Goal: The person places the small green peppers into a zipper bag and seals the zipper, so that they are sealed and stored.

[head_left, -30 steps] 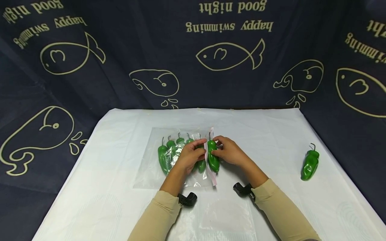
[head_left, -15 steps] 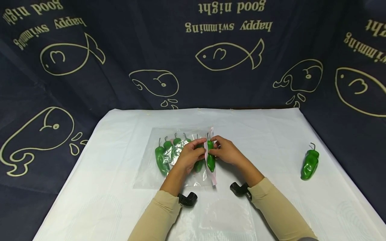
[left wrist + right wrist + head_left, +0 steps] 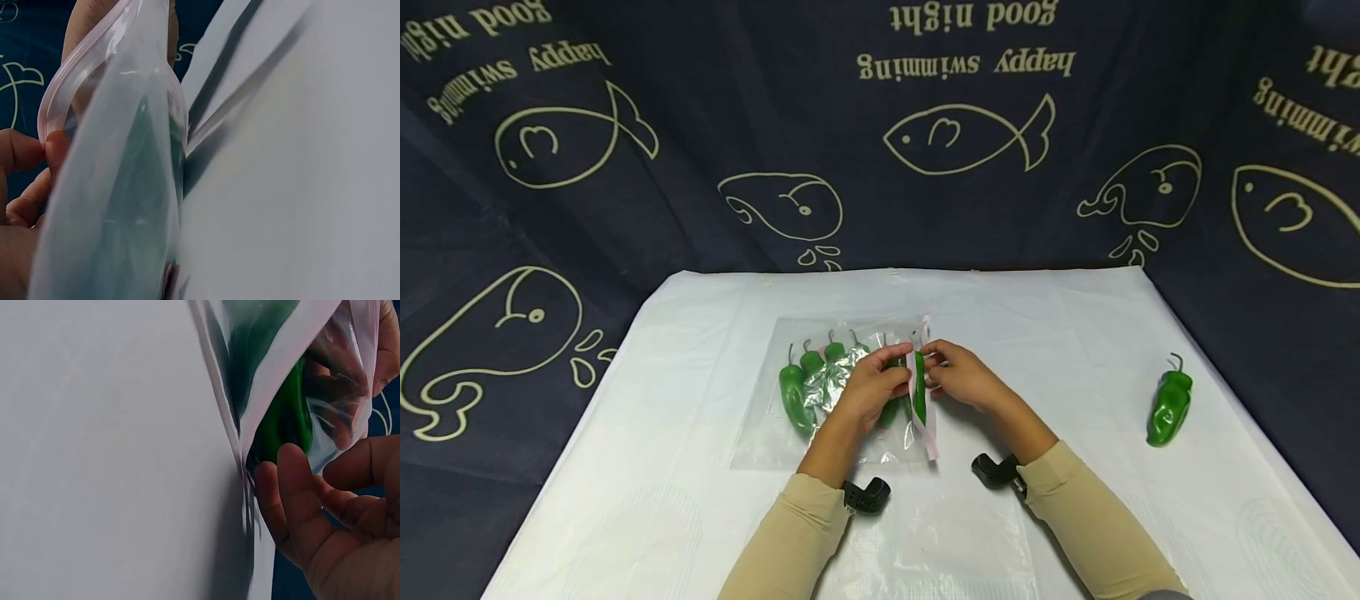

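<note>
A clear zip bag [image 3: 760, 433] with a pink-edged mouth lies on the table, several green peppers [image 3: 793, 400] inside it. My left hand [image 3: 872, 387] pinches the upper rim of the mouth between thumb and finger and keeps it raised. One more green pepper [image 3: 287, 422] sits within the raised mouth, partly covered by the rim. My right hand [image 3: 962, 375] is at the mouth, its fingertips against or very near that pepper, the thumb apart from it. Through the film in the left wrist view, the peppers look like a blurred green shape [image 3: 134, 187].
A single green pepper [image 3: 1170, 408] lies at the right of the white table [image 3: 1060, 325]. Flat clear plastic [image 3: 962, 542] is spread between the forearms at the front. A dark printed curtain [image 3: 820, 108] hangs behind and at both sides.
The pepper at the mouth has moved left into the bag, and the right hand moved left with it before loosening its hold. Peppers inside shifted slightly left. The left hand stayed put.
</note>
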